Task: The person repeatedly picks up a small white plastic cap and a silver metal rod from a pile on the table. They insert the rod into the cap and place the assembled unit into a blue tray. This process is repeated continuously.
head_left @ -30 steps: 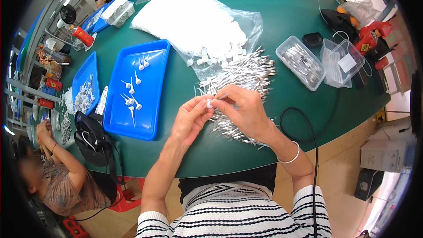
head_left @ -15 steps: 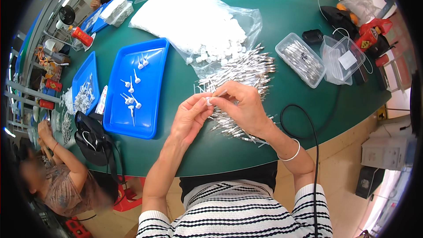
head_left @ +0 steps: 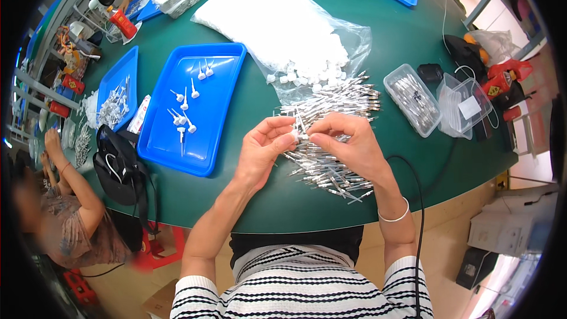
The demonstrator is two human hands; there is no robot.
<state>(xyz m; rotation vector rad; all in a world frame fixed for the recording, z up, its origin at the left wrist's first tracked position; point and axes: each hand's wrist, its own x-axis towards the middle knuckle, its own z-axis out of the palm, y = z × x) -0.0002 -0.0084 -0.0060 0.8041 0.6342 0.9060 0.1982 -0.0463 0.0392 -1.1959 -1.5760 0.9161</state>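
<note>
My left hand (head_left: 264,149) pinches a small white plastic cap (head_left: 297,134) between thumb and fingertips, over the near edge of a pile of thin metal-and-white rods (head_left: 336,168). Thumb and forefinger of my right hand (head_left: 349,145) close on the same small piece from the other side. The fingers cover much of it, so how its parts fit together cannot be made out. To the left, a blue tray (head_left: 155,150) carries several white caps with thin stems (head_left: 184,105). Beyond the rods, loose white caps (head_left: 316,71) spill from a large clear plastic bag (head_left: 361,38).
At the right stand a clear box of rods (head_left: 411,97) and empty clear containers (head_left: 466,103). A black cable (head_left: 420,212) hangs by my right arm. A black bag (head_left: 118,162) and a second blue tray (head_left: 127,62) lie left, near another person (head_left: 77,218).
The whole view has shifted a little, with the table's things now further right. My hands stay together at the small white cap, the right fingertips slightly further from the left ones.
</note>
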